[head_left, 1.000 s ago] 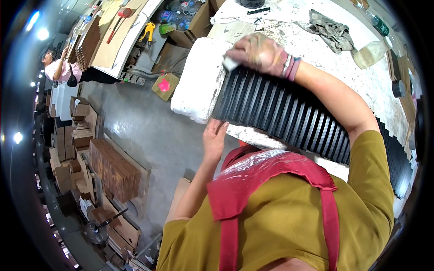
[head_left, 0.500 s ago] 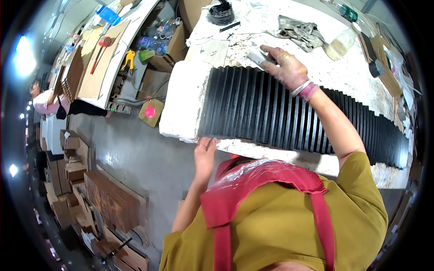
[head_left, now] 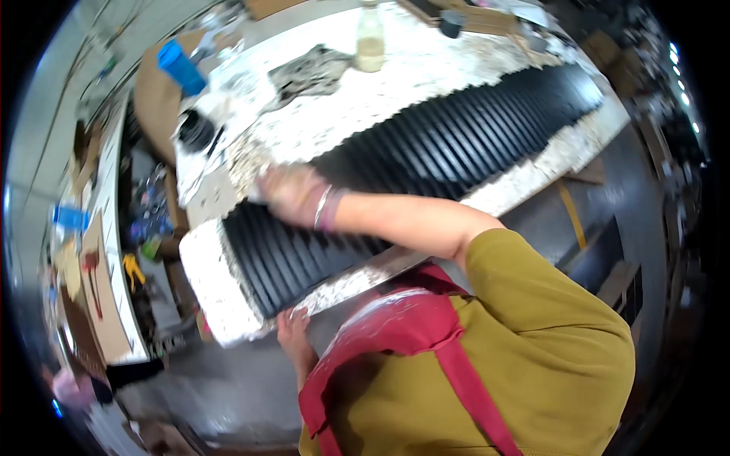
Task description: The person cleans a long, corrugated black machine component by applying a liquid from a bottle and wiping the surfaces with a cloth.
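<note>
The row of black strips (head_left: 426,156) is laid along the near edge of the worktop (head_left: 327,114), beside a white block (head_left: 213,283) at the left corner. In the right hand's (head_left: 295,196) grip, blurred, a small pale piece (head_left: 256,194) seems to be clamped. For the left hand (head_left: 295,334), placed at the near edge, the grip cannot be told. Even pressure should be given across the strips, and sliding prevented.

And right now, can't read a single word, label, brand, number or sign anywhere in view!
</note>
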Tool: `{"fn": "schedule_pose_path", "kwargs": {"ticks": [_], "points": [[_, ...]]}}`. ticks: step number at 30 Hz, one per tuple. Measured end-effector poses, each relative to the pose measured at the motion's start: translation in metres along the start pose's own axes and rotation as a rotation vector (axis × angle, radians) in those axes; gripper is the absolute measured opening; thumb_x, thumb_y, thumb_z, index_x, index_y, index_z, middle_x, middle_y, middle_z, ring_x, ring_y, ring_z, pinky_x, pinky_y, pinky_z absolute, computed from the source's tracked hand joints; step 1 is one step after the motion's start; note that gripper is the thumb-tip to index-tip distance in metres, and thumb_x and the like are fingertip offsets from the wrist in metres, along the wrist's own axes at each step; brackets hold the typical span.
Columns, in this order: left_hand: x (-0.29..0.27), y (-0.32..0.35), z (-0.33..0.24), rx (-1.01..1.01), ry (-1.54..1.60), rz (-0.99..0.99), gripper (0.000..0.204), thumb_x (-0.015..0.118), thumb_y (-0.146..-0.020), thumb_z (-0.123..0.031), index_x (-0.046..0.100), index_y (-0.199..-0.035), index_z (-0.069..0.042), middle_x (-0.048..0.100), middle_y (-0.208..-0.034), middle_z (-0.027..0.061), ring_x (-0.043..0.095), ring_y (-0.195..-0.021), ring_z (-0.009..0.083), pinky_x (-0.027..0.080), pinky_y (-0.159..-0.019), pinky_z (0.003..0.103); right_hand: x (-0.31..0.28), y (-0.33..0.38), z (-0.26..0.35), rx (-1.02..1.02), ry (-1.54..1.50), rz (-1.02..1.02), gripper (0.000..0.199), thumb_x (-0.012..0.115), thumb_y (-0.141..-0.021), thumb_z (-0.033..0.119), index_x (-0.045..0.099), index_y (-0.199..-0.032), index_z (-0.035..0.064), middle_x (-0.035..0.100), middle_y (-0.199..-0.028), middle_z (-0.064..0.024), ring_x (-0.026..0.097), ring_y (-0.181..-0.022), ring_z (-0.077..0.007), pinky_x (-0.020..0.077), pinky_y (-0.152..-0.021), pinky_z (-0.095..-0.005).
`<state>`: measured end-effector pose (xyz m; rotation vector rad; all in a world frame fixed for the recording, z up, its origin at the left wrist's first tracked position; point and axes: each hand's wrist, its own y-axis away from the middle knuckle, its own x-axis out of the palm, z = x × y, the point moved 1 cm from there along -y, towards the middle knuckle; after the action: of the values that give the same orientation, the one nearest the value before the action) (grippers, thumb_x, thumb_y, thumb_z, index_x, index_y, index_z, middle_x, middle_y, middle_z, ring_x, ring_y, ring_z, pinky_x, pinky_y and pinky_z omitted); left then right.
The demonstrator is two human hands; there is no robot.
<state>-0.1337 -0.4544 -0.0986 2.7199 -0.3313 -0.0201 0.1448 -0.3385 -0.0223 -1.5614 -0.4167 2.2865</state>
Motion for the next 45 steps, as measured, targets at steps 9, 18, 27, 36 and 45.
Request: {"fn": "schedule_pose_path", "kwargs": {"ticks": [9, 18, 27, 36, 45], "points": [[-0.012, -0.005, -0.018, -0.098, -0.016, 0.125, 0.028, 0.052, -0.098, -0.009, 0.051, -0.125, -0.002, 0.060, -0.115, 0.0072, 0.061, -0.094, 0.0137, 0.048, -0.076, 0.023, -0.104, 0.042, -0.020, 0.089, 0.063, -0.029, 0.011, 0.059, -0.084, 0.020, 0.060, -0.084, 0.0092, 0.062, -0.075, -0.0118, 0.064, -0.068, -0.0302, 0.0514, -0.058, -0.0430], [-0.012, -0.013, -0.005, -0.105, 0.008, 0.094, 0.025, 0.055, -0.095, -0.007, 0.052, -0.120, -0.003, 0.060, -0.110, 0.0051, 0.062, -0.089, 0.0140, 0.048, -0.073, 0.022, -0.087, 0.124, 0.060, -0.154, -0.001, 0.148, 0.028, 0.063, -0.081, 0.021, 0.061, -0.106, 0.0090, 0.059, -0.082, -0.0054, 0.062, -0.074, -0.0223, 0.0496, -0.065, -0.0367], [0.011, 0.009, -0.023, -0.048, -0.032, 0.007, 0.023, 0.060, -0.090, -0.008, 0.054, -0.111, -0.001, 0.060, -0.102, 0.0042, 0.055, -0.093, 0.0105, 0.044, -0.081, 0.024, -0.089, 0.024, -0.077, 0.595, -1.026, 0.221, 0.046, 0.061, -0.091, 0.027, 0.056, -0.129, 0.0005, 0.067, -0.099, -0.0090, 0.060, -0.085, -0.0137, 0.0493, -0.079, -0.0274], [0.014, 0.056, 0.001, 0.061, -0.016, -0.296, 0.042, 0.056, -0.095, -0.011, 0.044, -0.134, 0.001, 0.054, -0.127, 0.0130, 0.055, -0.112, 0.0209, 0.042, -0.098, 0.033, 0.015, -0.143, -0.071, 0.245, -0.190, 0.271, 0.037, 0.060, -0.084, 0.035, 0.065, -0.109, 0.0071, 0.066, -0.108, -0.0184, 0.063, -0.102, -0.0350, 0.0484, -0.090, -0.0425], [-0.011, 0.059, 0.001, 0.002, -0.045, -0.271, 0.029, 0.058, -0.093, -0.010, 0.056, -0.121, -0.003, 0.063, -0.104, 0.0064, 0.061, -0.091, 0.0162, 0.047, -0.078, 0.028, 0.011, -0.172, -0.176, 0.249, 0.268, 0.141, 0.081, 0.064, -0.077, 0.046, 0.037, -0.147, 0.0141, 0.032, -0.151, -0.0233, 0.031, -0.140, -0.0381, 0.0258, -0.115, -0.0473]]}}
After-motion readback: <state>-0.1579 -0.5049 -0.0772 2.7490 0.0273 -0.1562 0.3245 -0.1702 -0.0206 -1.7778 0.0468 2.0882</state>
